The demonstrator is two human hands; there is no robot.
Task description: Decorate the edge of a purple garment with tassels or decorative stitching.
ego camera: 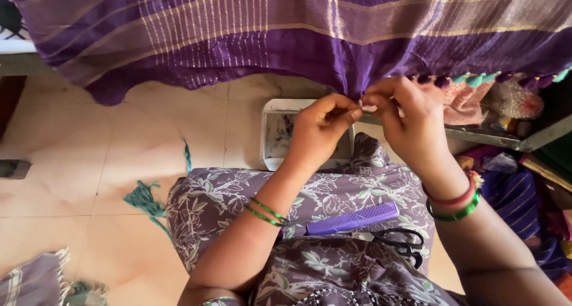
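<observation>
Fingers [348,110] of both hands pinch shut on the lower edge of the purple cloth [286,29], the left hand [319,130] and right hand [408,124] almost touching there. Nearest, on the lap's flowered fabric [238,199], a purple comb [351,218] lies just beside black scissors [402,240]. Green thread scraps [146,200] lie on the floor [71,199] at the left. Beyond the wrists sits a white tray [271,133]. Farther back, the cloth hangs across the top, with tassels [476,79] along its right edge.
</observation>
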